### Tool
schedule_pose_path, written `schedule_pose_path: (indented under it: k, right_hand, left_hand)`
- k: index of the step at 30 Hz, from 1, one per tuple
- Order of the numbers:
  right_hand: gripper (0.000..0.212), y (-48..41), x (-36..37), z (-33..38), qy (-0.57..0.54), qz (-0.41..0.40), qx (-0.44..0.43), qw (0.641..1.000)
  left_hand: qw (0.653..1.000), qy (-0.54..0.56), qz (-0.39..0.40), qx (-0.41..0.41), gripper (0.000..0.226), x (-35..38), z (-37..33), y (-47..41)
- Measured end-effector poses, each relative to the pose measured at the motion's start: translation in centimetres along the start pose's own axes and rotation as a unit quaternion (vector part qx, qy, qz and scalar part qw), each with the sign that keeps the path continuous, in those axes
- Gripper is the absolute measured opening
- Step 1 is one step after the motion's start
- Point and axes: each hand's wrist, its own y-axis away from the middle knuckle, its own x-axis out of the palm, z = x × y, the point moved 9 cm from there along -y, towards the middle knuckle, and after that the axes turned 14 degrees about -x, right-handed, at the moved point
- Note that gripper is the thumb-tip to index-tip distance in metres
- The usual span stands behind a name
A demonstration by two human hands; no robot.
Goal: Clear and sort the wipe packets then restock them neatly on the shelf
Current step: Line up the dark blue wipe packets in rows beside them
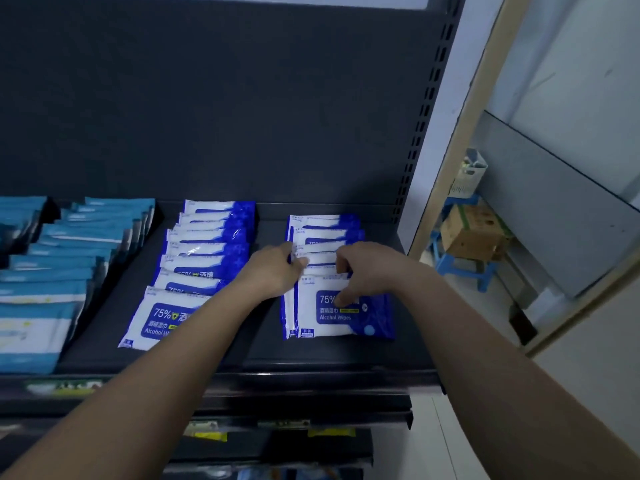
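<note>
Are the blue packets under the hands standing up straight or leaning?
Leaning. The right row of wipe packets tilts back, each overlapping the one behind, front label showing. The left hand and right hand hold it.

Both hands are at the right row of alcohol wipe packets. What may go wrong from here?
1. The left hand and the right hand grip the right row, whose packets overlap unevenly; some may slip and fall flat.
2. The left forearm crosses over the middle row's front packet; pulling back may knock it askew or off the shelf.
</note>
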Motion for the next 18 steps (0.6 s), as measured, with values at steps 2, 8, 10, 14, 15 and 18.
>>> schedule_pose_path:
  k: [2,8,10,14,15,18]
  right_hand:
    - [0.057,0.0,-0.1,0.0,0.020,0.003,0.001,1.000]
    - [0.046,-0.7,-2.8,2.6,0.014,-0.184,-0.040,0.982]
    - [0.042,-1.5,-3.2,4.8,0.013,-0.232,-0.075,0.970]
    - [0.045,-3.8,-2.5,10.4,0.063,-0.242,-0.143,0.958]
    - [0.046,-4.3,-2.3,12.0,0.068,-0.245,-0.161,0.954]
    - [0.049,-5.8,-1.3,17.7,0.095,-0.246,-0.218,0.940]
  left_hand:
    - [0.998,-0.028,-0.045,0.030,0.038,-0.8,-0.3,0.9]
    - [0.964,-0.148,-0.215,0.056,0.045,-5.3,1.3,4.2]
    - [0.951,-0.178,-0.252,0.038,0.044,-7.1,3.1,5.2]
    - [0.923,-0.232,-0.307,-0.018,0.039,-10.8,7.8,7.9]
    - [0.916,-0.244,-0.317,-0.035,0.038,-11.7,9.2,8.6]
    - [0.889,-0.280,-0.353,-0.085,0.037,-14.3,13.8,11.1]
